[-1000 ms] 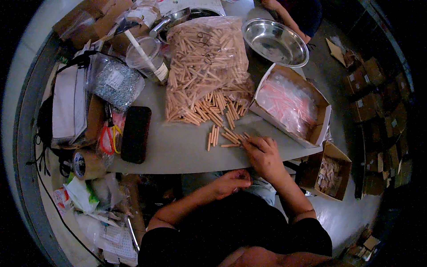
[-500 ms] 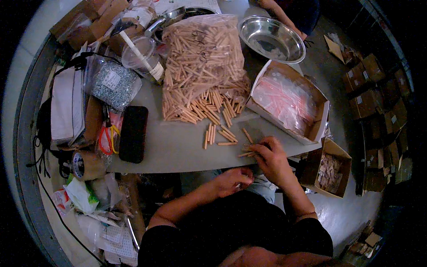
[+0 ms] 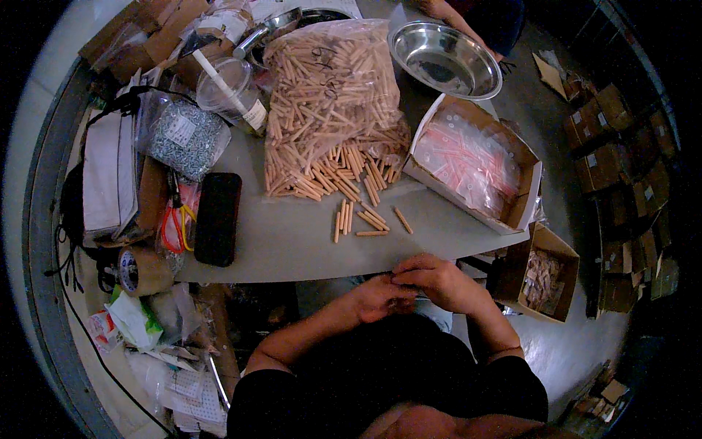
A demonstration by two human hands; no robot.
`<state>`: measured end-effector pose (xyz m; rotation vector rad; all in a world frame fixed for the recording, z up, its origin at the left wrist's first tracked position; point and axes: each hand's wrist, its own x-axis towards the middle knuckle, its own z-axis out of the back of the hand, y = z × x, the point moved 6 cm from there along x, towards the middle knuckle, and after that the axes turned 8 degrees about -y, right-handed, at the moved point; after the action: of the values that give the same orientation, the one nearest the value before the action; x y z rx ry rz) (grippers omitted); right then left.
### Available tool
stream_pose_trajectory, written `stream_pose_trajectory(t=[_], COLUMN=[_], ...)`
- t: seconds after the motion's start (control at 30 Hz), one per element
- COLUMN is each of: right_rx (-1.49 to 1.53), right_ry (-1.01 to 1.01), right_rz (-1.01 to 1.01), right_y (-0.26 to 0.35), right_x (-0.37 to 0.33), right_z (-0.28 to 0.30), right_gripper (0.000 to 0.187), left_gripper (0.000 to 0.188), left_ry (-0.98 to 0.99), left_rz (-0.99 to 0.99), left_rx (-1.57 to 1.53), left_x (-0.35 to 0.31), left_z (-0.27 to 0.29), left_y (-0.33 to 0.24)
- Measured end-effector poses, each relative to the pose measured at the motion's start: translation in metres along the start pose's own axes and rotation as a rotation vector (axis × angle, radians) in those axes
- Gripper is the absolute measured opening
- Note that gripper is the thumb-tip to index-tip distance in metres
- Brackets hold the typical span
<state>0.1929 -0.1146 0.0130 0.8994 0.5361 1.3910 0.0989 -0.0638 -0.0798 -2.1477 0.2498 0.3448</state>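
Note:
My left hand and my right hand meet just off the table's front edge. Both have curled fingers, the right fingers pressed over the left ones; whatever they hold is hidden. Beyond them on the table lie short wooden dowels: one slanted dowel, an upright-lying group and a few more dowels beside it. Behind these, a large clear plastic bag full of dowels lies with its mouth toward me, several spilling out.
At right stand an open carton of pink-and-clear plastic bags, a steel bowl and a lower cardboard box. Left are a black phone, scissors, a bag of screws, a plastic cup and tape. Another person's arm shows behind.
My right hand has drawn back from the table toward my left hand, and they now touch. The dowels that lay under its fingers are no longer on the table.

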Motion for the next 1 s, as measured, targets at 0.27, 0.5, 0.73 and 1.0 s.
stream_pose_trajectory(t=[0.27,0.5,0.73,1.0], right_rx=[0.013,-0.031,-0.055,-0.064], right_ry=[-0.011,-0.252,-0.329,-0.368], right_rz=[0.032,0.06,0.135,0.178], right_y=[0.021,0.031,0.04,0.037], right_x=[-0.003,-0.013,-0.023,-0.031], right_z=[0.017,0.037,0.048,0.054], right_gripper=[0.033,0.031,0.033,0.028], left_gripper=[0.074,0.055,0.052,0.052], left_ry=[0.111,0.144,0.154,0.146], left_rz=[0.034,-0.139,-0.19,-0.204], left_rx=[-0.007,0.209,0.404,0.452], left_x=[-0.001,-0.002,0.003,0.01], left_z=[-0.015,-0.021,-0.033,-0.044], left_y=[-0.016,-0.031,-0.056,-0.067])
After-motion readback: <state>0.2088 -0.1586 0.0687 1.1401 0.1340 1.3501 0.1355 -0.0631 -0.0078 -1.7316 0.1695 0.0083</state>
